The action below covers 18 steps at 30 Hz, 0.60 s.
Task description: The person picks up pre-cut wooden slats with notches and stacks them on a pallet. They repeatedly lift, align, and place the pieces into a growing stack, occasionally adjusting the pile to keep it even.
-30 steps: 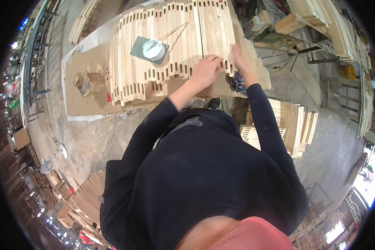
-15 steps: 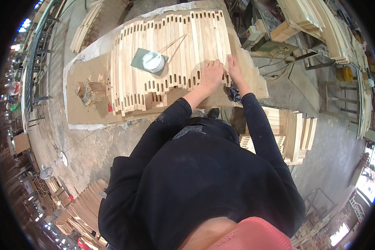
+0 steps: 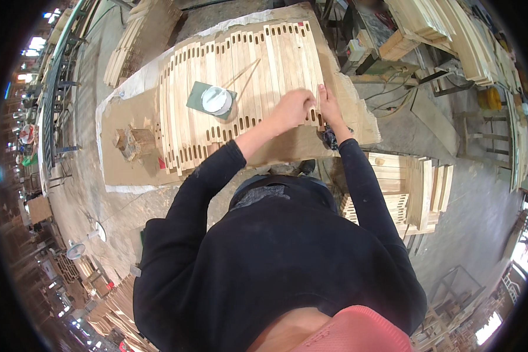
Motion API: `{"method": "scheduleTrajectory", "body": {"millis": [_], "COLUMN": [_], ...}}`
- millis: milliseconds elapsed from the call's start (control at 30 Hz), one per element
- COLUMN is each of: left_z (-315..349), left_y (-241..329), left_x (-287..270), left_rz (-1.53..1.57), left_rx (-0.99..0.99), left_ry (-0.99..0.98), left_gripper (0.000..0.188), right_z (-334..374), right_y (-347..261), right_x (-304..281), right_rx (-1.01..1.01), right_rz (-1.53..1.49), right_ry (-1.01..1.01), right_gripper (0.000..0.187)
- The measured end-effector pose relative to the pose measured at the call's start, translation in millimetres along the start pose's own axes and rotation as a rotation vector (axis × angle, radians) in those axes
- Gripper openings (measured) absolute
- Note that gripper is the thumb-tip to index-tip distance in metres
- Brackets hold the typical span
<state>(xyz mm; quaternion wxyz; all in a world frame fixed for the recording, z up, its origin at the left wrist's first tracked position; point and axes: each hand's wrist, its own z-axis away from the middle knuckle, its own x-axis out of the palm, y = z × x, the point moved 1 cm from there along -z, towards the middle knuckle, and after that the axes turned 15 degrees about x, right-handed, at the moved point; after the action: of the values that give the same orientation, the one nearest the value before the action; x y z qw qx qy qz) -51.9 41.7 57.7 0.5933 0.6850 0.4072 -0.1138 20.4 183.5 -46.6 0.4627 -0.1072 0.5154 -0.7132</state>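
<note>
Pale wooden slats (image 3: 240,76) with oval slots at their ends lie side by side in a row on a covered table. Above the near right end of the row is my left hand (image 3: 293,110), its fingers curled together; whatever they may pinch is hidden. My right hand (image 3: 331,108) rests against the outer edge of the rightmost slat, fingers stretched along it. A white tub (image 3: 216,101) sits on a dark green sheet (image 3: 196,97) on top of the slats. Beside it lies a thin stick (image 3: 244,73). A dark crumpled cloth (image 3: 330,139) is just below my right hand.
A rough wood block (image 3: 136,144) stands on the table's brown cover (image 3: 120,111) at left. Stacked slotted boards (image 3: 399,188) are on the floor to my right. More timber (image 3: 446,35) and a machine (image 3: 372,50) stand at far right. A fan (image 3: 76,249) is at lower left.
My left hand has lifted off the slats' surface, its fingers going from laid over the slats to curled together. My right hand stays at the right edge. The view has shifted slightly.
</note>
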Motion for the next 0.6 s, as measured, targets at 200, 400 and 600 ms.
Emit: {"method": "scheduleTrajectory", "body": {"millis": [200,400,600], "left_z": [67,109,154], "left_y": [46,61,57], "left_x": [26,-16,-59], "left_rz": [-0.097,0.024,-0.186], "left_rx": [0.344,-0.043,-0.166], "left_ry": [-0.067,-0.165,-0.047], "left_gripper": [0.022,0.035,0.033], "right_z": [-5,-12,-34], "right_y": [-1,6,-19], "right_x": [-2,-15,-16], "right_rx": [-0.015,0.146,0.329], "right_rz": [-0.041,-0.366,-0.476], "right_ry": [0.004,-0.231,-0.277], "right_gripper": [0.068,0.079,0.093]}}
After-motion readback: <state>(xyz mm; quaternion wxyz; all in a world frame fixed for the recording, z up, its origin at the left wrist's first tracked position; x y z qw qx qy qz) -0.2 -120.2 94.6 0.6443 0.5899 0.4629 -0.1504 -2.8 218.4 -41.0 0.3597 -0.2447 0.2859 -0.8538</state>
